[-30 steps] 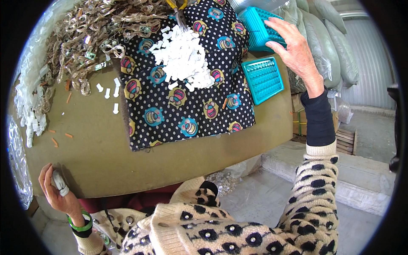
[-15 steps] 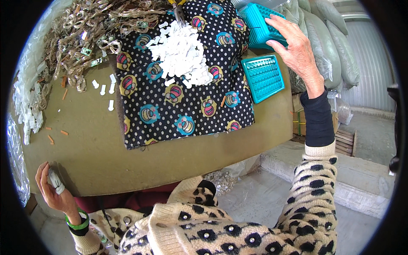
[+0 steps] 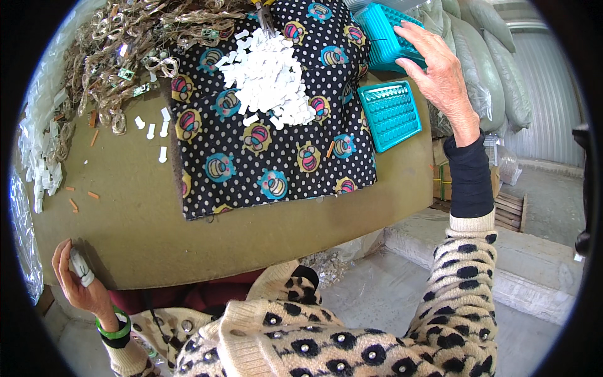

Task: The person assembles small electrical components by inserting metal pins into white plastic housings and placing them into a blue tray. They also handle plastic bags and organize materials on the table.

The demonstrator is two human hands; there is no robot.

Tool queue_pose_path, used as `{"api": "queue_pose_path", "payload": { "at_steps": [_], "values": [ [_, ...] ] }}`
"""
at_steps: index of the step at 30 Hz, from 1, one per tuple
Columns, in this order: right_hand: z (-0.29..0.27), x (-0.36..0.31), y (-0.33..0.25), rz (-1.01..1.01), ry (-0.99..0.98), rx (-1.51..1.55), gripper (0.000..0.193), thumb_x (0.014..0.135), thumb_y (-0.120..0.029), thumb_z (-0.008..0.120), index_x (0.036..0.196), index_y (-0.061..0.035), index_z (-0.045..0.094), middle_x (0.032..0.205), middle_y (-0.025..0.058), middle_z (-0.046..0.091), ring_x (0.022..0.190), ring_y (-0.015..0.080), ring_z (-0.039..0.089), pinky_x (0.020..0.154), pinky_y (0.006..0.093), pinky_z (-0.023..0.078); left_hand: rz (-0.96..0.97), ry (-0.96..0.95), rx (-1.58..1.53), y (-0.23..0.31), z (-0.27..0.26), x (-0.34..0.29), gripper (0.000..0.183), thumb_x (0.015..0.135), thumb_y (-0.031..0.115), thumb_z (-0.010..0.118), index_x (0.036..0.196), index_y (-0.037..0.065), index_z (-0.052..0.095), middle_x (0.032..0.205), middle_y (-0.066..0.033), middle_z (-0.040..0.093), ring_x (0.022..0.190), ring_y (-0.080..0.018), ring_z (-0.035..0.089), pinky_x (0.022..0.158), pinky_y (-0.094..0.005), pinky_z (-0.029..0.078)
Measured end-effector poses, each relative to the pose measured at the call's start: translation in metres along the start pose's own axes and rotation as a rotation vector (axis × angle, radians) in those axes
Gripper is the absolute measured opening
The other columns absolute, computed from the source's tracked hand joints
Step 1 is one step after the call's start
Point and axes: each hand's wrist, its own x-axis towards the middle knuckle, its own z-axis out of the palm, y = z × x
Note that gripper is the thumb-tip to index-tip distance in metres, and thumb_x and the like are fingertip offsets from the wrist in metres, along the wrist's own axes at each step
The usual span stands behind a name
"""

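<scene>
My right hand (image 3: 445, 78) is at the right side of a stack of teal plastic trays (image 3: 380, 43), its fingers stretched over the stack and its thumb spread apart. It seems to rest against the trays, though contact is hard to tell. A single teal tray (image 3: 391, 117) with rows of small pockets lies flat just below the stack. At the table's near left edge my left hand (image 3: 83, 290) lies on its side, fingers extended and holding nothing. White wrapping (image 3: 80, 266) covers one of its digits.
A dotted, patterned cloth (image 3: 251, 166) bears a heap of small white plastic pieces (image 3: 270, 81) and yellow-handled pliers (image 3: 264, 19). Bundles of thin wire (image 3: 113, 56) pile up at the far left of the table (image 3: 138, 251). Stuffed sacks (image 3: 480, 69) stand beyond the right edge.
The view has shifted very slightly. Both hands, the trays and the white pieces stay where they were.
</scene>
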Motion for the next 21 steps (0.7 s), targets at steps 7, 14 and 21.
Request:
{"api": "queue_pose_path", "payload": {
  "at_steps": [7,14,21],
  "values": [
    [0.0006,-0.0001,0.0001,0.011,-0.007,-0.019,0.055,0.081,-0.012,0.075,0.134,-0.0133,0.059,0.138,0.0104,0.058,0.125,0.0296,0.055,0.105,0.0389,0.045,0.039,-0.015,-0.010,-0.0003,0.0009,0.0005,0.028,0.091,-0.009,0.054,0.117,-0.005,0.062,0.117,-0.0141,0.062,0.107,-0.0238,0.059,0.095,-0.0327,0.048],
    [0.0007,-0.0001,-0.0004,-0.021,0.026,-0.017,0.055,0.078,-0.012,0.077,0.131,-0.0126,0.060,0.131,0.0130,0.061,0.119,0.0316,0.057,0.102,0.0411,0.047,0.034,-0.020,-0.004,0.0005,0.0008,0.0012,0.027,0.091,-0.008,0.055,0.117,-0.006,0.062,0.115,-0.0147,0.062,0.106,-0.0243,0.060,0.095,-0.0330,0.048],
    [0.0036,-0.0005,-0.0025,-0.031,0.039,-0.069,0.059,0.076,-0.012,0.078,0.132,-0.0119,0.059,0.131,0.0124,0.060,0.118,0.0313,0.057,0.102,0.0406,0.047,0.026,-0.021,-0.002,-0.0004,0.0006,0.0010,0.027,0.090,-0.008,0.054,0.116,-0.006,0.062,0.115,-0.0147,0.063,0.105,-0.0243,0.060,0.094,-0.0325,0.048]
  ]
}}
